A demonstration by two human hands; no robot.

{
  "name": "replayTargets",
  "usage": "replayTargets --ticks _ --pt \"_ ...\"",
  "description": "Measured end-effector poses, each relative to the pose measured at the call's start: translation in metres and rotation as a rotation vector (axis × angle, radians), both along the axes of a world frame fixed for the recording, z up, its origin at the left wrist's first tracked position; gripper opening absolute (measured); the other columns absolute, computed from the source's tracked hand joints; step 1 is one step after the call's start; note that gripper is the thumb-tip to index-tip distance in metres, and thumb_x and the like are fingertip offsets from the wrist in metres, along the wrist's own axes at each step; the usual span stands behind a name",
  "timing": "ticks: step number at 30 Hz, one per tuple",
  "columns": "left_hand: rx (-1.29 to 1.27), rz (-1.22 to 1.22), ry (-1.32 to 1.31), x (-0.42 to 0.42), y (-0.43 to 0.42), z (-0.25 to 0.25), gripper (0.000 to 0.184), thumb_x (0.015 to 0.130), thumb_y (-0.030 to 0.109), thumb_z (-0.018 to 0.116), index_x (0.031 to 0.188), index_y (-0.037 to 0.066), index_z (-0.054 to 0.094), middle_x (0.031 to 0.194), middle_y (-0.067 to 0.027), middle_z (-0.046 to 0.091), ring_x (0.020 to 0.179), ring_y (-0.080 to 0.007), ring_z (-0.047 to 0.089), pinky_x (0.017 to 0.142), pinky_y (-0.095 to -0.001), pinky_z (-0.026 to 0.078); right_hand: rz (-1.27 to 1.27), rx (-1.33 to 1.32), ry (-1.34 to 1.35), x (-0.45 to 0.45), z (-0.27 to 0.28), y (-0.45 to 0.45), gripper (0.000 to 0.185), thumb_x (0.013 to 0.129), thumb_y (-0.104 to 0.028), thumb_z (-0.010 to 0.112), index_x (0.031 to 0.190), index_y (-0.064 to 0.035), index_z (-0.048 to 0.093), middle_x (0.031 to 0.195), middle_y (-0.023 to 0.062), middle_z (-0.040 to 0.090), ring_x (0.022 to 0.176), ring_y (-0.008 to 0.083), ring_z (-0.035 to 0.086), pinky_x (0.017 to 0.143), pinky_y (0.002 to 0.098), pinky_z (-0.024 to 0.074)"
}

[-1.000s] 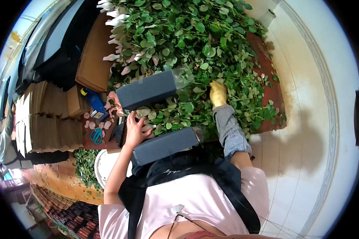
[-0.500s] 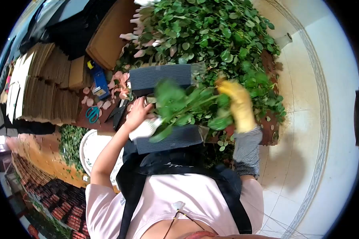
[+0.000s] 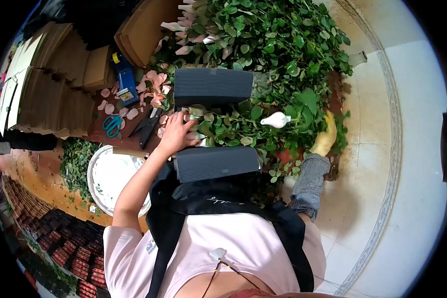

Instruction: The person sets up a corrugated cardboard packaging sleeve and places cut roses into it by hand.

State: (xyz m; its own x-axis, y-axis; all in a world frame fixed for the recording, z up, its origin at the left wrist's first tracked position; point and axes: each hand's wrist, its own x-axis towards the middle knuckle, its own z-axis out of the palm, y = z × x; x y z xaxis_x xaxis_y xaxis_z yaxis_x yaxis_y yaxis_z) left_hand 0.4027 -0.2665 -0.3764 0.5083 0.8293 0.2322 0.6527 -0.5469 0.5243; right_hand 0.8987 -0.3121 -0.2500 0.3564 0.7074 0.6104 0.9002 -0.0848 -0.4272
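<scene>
My bare left hand (image 3: 175,134) rests on sleeved rose heads (image 3: 196,136) at the left end of the channel between two dark ribbed blocks (image 3: 213,85). Its fingers are spread, touching the buds. My right hand (image 3: 324,139), in a yellow glove, is closed at the right end, partly hidden by leaves. It appears to grip the leafy stem of a rose (image 3: 275,120), whose bud wears a white sleeve and points left. This rose lies above other leafy stems (image 3: 238,130) in the channel.
A large heap of roses (image 3: 273,44) covers the back of the table. At left are teal scissors (image 3: 113,125), a black stapler-like tool (image 3: 148,126), a blue tape dispenser (image 3: 125,84), loose pink petals (image 3: 154,79), stacked cardboard (image 3: 49,94) and a white tub (image 3: 115,179).
The rose has moved from beside my left hand toward the right, along with my gloved right hand. My left hand stays at the channel's left end, now over the rose heads.
</scene>
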Motion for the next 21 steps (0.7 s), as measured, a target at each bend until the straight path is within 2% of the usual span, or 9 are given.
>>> replayTargets --ticks 2,6,7,8,11,14,16,18,21 --pt "0.012 0.023 -0.108 0.002 -0.003 -0.005 0.064 0.065 0.04 0.086 0.119 0.013 0.066 0.129 -0.0224 0.05 0.121 -0.0411 0.048 0.102 -0.0509 0.04 0.153 -0.045 0.27 -0.07 0.03 0.007 0.06 0.065 0.024 0.04 0.113 -0.0004 0.067 0.128 0.0138 0.067 0.123 0.0278 0.06 0.109 0.0371 0.0431" --pt "0.005 0.115 -0.035 0.007 0.003 -0.006 0.047 0.081 0.029 0.076 0.121 0.008 0.065 0.127 -0.0146 0.058 0.119 -0.0355 0.054 0.101 -0.0511 0.043 0.582 -0.277 -0.047 -0.153 0.022 0.022 0.046 0.074 0.011 0.051 0.114 -0.0043 0.069 0.122 0.0129 0.069 0.114 0.029 0.066 0.099 0.0411 0.0527" --pt "-0.382 -0.015 -0.408 0.002 0.008 -0.046 0.049 0.087 0.03 0.071 0.129 0.007 0.058 0.135 -0.0175 0.05 0.124 -0.0374 0.049 0.105 -0.0518 0.04 0.633 -0.26 -0.176 -0.171 0.02 0.025 0.04 0.079 0.007 0.053 0.113 -0.0053 0.07 0.117 0.0125 0.071 0.107 0.0287 0.069 0.096 0.0417 0.0546" --pt "-0.29 -0.029 -0.347 0.0 0.008 -0.043 0.05 0.089 0.032 0.07 0.131 0.007 0.056 0.138 -0.0184 0.048 0.127 -0.038 0.047 0.107 -0.0527 0.038 0.679 -0.239 -0.304 -0.187 0.022 0.026 0.034 0.083 0.002 0.054 0.112 -0.0063 0.07 0.112 0.0121 0.073 0.099 0.0285 0.071 0.092 0.0422 0.0565" --pt "-0.148 0.003 -0.066 -0.009 0.02 -0.076 0.058 0.09 0.043 0.068 0.135 0.008 0.055 0.142 -0.0215 0.044 0.129 -0.0401 0.043 0.107 -0.0534 0.037 0.509 -0.218 -0.523 -0.203 0.04 0.031 0.025 0.089 -0.004 0.053 0.107 -0.0082 0.071 0.107 0.0117 0.073 0.095 0.0274 0.07 0.09 0.0395 0.0567" --pt "0.167 0.04 0.061 0.003 0.001 -0.001 0.068 0.079 0.055 0.074 0.131 0.013 0.062 0.128 -0.0252 0.051 0.115 -0.0425 0.05 0.097 -0.0495 0.042 0.302 -0.156 -0.679 -0.163 0.031 0.042 0.027 0.093 -0.012 0.048 0.109 -0.0088 0.069 0.114 0.0094 0.07 0.099 0.0272 0.067 0.094 0.0353 0.0524" --pt "-0.231 0.038 0.25 0.005 0.002 0.001 0.069 0.077 0.056 0.075 0.128 0.013 0.063 0.121 -0.0221 0.051 0.115 -0.0413 0.05 0.095 -0.0482 0.043 0.301 -0.347 -0.599 -0.139 0.012 0.049 0.027 0.087 -0.006 0.055 0.11 -0.0085 0.069 0.118 0.009 0.068 0.105 0.0278 0.065 0.094 0.0376 0.0521" --pt "0.016 0.005 0.035 0.004 0.001 0.003 0.065 0.071 0.053 0.08 0.121 0.013 0.066 0.118 -0.018 0.051 0.112 -0.0378 0.051 0.096 -0.0496 0.042 0.246 -0.482 -0.656 -0.099 -0.059 0.051 0.041 0.076 0.004 0.064 0.115 -0.0068 0.068 0.115 0.0128 0.07 0.104 0.0288 0.067 0.09 0.0407 0.0531" --pt "0.079 -0.006 0.026 -0.001 -0.001 0.003 0.065 0.07 0.052 0.081 0.12 0.013 0.066 0.121 -0.0182 0.05 0.115 -0.0375 0.051 0.098 -0.0499 0.042 0.278 -0.594 -0.411 -0.11 -0.053 0.027 0.057 0.082 -0.007 0.07 0.136 -0.0087 0.054 0.134 0.0164 0.059 0.122 0.033 0.057 0.103 0.0432 0.0471"
